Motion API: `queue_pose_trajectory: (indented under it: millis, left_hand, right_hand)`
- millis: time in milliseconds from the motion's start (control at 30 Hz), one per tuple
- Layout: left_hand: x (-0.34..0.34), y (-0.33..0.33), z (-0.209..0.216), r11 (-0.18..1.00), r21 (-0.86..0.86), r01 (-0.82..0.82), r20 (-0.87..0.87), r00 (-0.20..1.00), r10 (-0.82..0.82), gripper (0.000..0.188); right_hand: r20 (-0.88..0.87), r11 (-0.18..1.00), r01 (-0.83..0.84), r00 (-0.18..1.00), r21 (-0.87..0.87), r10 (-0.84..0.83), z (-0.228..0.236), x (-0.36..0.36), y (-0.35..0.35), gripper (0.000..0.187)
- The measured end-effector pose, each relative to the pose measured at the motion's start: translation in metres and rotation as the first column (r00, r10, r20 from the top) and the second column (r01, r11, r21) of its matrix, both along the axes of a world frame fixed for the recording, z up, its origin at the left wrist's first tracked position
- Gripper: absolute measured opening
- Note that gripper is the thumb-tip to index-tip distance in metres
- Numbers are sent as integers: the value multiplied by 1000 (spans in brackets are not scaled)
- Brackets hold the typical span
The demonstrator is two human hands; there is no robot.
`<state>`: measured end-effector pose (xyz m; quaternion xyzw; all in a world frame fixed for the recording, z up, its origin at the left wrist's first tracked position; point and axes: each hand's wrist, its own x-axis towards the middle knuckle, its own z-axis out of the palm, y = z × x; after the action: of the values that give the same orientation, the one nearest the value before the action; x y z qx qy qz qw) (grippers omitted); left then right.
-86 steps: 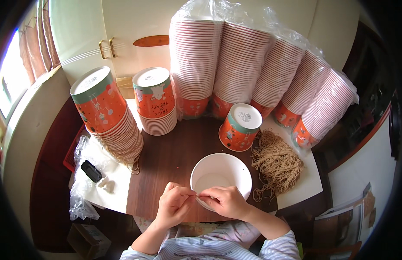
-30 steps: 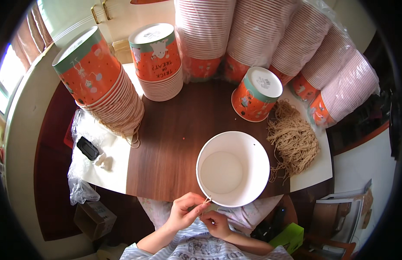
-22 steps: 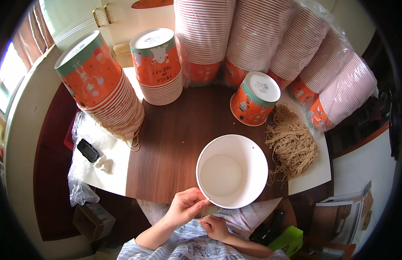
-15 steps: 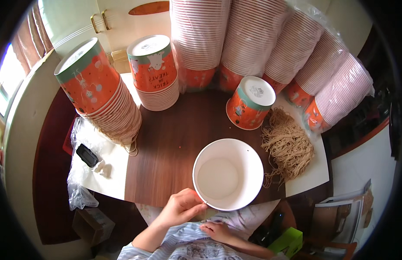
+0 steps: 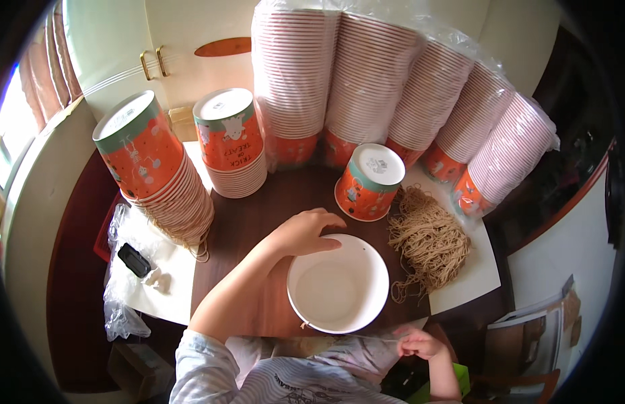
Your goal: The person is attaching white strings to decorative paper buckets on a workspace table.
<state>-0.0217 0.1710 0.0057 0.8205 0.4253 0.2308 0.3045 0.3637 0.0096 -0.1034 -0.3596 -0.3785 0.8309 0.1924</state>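
A white-lined paper bucket point(image 5: 339, 289) stands near the table's front edge, its mouth facing up toward me. A short end of tan twine point(image 5: 303, 326) shows at its near rim. My left hand point(image 5: 307, 233) arches over the far left rim, fingers and thumb apart, with the thumb overlapping the rim. Off the bucket's near right side, above my lap, my right hand point(image 5: 420, 342) has its fingers pinched together; what they hold is too small to make out. A tangled heap of tan twine point(image 5: 430, 239) lies right of the bucket.
An upturned orange-and-green bucket point(image 5: 367, 185) stands beyond. Plastic-wrapped bucket stacks point(image 5: 366, 81) line the back. Two upturned stacks stand at the left, the nearer one point(image 5: 154, 168) with twine around its lower part. A black plastic tray point(image 5: 134, 260) lies beside clear plastic wrap point(image 5: 127, 323).
My left hand has moved from the near rim up to the bucket's far left rim. My right hand has gone right, away from my belly. The view has tilted slightly.
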Motion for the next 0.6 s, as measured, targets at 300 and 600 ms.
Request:
queue_pose_trajectory:
  millis: [300, 600]
  left_hand:
    - [-16, -50, -13, 966, -75, -246, -19, 969, 246, 58]
    - [-2, -139, 6, 945, -249, -213, 66, 970, 236, 71]
  right_hand:
    - [-397, 911, 234, 914, 341, -87, 55, -30, 18, 20]
    - [-757, 950, 208, 653, 231, 41, 117, -130, 37, 73]
